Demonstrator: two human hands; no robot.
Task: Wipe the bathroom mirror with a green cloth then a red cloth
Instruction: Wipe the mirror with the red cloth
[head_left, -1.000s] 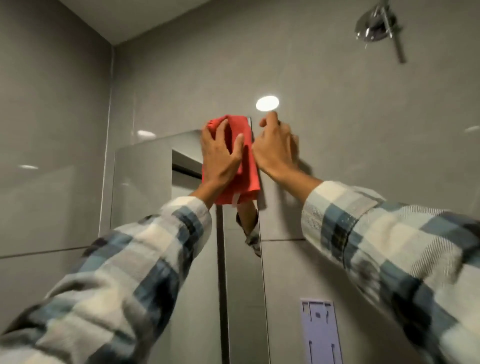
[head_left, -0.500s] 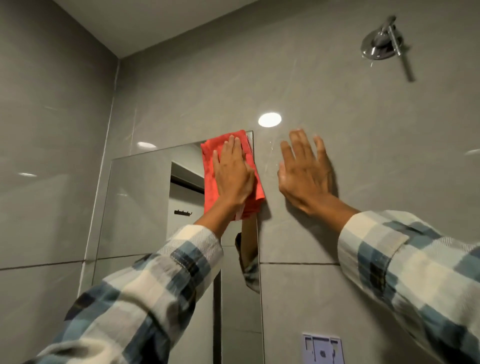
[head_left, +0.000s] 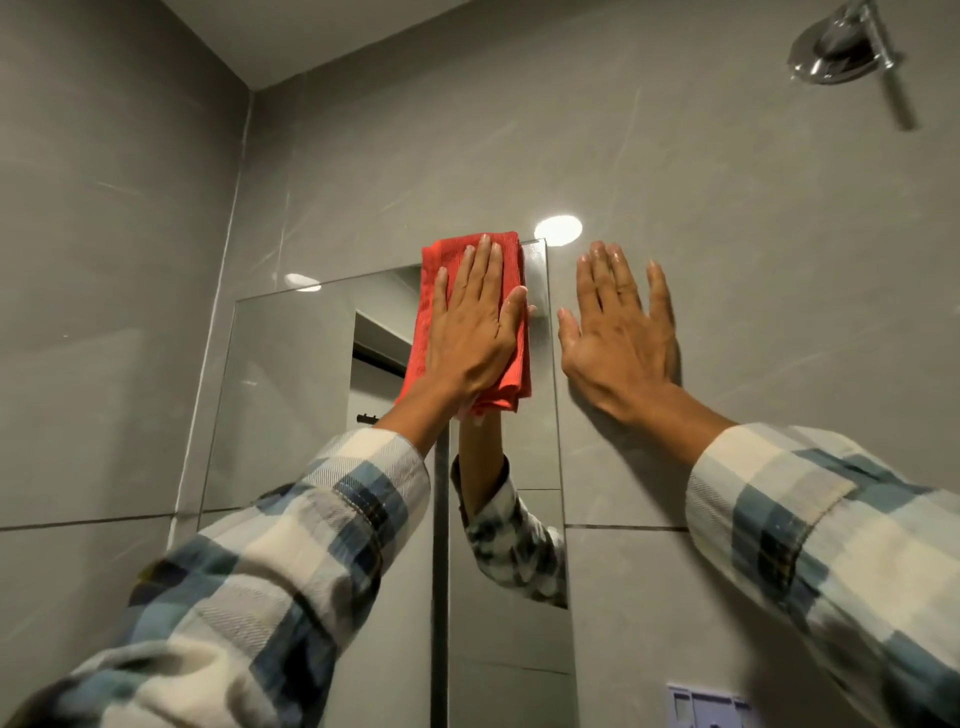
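A frameless mirror (head_left: 291, 395) is fixed to the grey tiled wall. My left hand (head_left: 475, 322) lies flat, fingers together, pressing a folded red cloth (head_left: 441, 260) against the mirror's top right corner. The cloth overlaps the mirror's top edge. My right hand (head_left: 618, 332) rests flat with fingers spread on the bare tile just right of the mirror's edge, holding nothing. No green cloth is in view. The mirror reflects my left forearm and sleeve.
A chrome shower head (head_left: 836, 47) juts from the wall at the top right. A white plastic wall fitting (head_left: 709, 706) sits low on the tile right of the mirror. The side wall meets the mirror wall in a corner at the left.
My left hand flattened on the red cloth and slid it a little left and up. My right hand let go of the cloth's edge, moved right and spread flat on the tile.
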